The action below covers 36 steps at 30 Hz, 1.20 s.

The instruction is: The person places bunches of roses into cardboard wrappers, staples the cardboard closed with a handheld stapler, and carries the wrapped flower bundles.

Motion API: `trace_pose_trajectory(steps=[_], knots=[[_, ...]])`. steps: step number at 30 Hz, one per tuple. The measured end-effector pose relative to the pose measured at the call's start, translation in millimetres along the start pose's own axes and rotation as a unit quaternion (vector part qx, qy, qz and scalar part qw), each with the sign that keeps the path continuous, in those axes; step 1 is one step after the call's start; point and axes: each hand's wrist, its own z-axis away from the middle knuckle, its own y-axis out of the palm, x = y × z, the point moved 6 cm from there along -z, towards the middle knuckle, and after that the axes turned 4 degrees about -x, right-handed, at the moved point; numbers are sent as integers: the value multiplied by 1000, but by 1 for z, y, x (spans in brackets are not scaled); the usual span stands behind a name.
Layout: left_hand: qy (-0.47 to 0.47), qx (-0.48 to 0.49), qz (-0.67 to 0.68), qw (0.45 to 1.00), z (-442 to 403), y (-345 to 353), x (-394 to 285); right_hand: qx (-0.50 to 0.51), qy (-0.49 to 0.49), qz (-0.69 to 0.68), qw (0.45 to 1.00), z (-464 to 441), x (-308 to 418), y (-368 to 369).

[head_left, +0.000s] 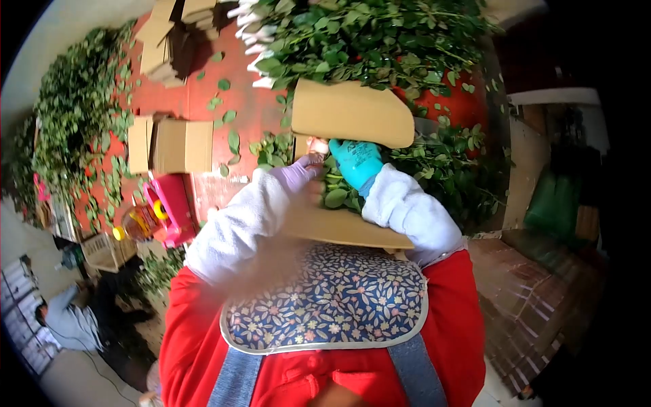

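My left hand (298, 174), in a thin purple glove, is closed at a pale pink rose head (317, 146) and seems to pinch it. Just right of that flower is my right hand (358, 164), in a teal work glove, with its fingers curled in among green leaves; what they grip is hidden. Both hands are between the raised far flap (352, 112) of a folded cardboard sheet and its near flap (346, 228), which lies against my floral apron (325, 298). Leafy stems (441, 163) stick out of the cardboard to the right. A blurred shape crosses my left forearm.
Bundled leafy stems (380, 41) lie at the back of the red table (183, 102), with more foliage (74, 95) at far left. Folded cardboard (182, 146), a pink holder (173, 210) and a bottle (139, 222) are at left. Another person (74, 319) is at lower left.
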Motion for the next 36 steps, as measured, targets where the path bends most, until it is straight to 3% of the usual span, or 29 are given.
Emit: trace_pose_trajectory(steps=[2,4,5,8,9,12,13,16,19,21,22,24,26,27,29,30,32,34,35,36], knots=[[-19,-10,17,1000,5,-4,-14,12,11,-31,999,0,-5,1],[-22,-21,25,999,9,-4,-22,-29,-16,26,999,5,-3,14],[68,-73,-24,995,8,-5,-26,-8,-2,-16,1000,6,-6,21],[-41,-128,-75,988,13,1,-40,15,21,-48,999,14,-7,15],[-8,-123,-99,987,4,2,-28,-43,4,-55,998,15,-8,12],[-2,-100,-143,985,-5,3,-12,3,25,-66,998,15,-7,6],[47,-108,-93,989,-5,5,-14,-14,3,-74,997,15,-5,5],[-56,-146,37,987,4,8,-27,-28,-6,-27,999,13,-2,4],[-73,-142,68,985,6,4,-24,3,-1,-76,997,13,-3,7],[-80,-102,171,977,5,5,-19,-39,2,-87,995,21,-7,-1],[-95,-76,246,962,4,8,-15,-75,3,-101,992,24,-7,-12],[-146,-7,419,896,0,20,-5,-42,11,-98,994,28,-7,-25],[-165,31,485,858,-3,25,-2,-53,-10,-78,995,31,-6,-35],[-140,23,454,880,-6,21,-1,-56,-6,-77,995,28,-4,-32],[-21,-49,261,964,0,1,-7,-23,-19,-58,998,22,-2,-16],[76,-62,148,984,1,-13,-9,7,-26,-39,999,18,-1,-7],[248,-97,-15,964,1,-42,7,-45,-41,-28,998,16,-1,-9],[413,-128,-138,891,11,-64,24,16,-41,-22,999,15,-2,-12],[415,-170,-172,877,19,-73,33,37,-39,-17,998,14,-2,-8],[354,-172,-211,895,23,-76,31,40,-44,-18,998,14,-1,-9]])
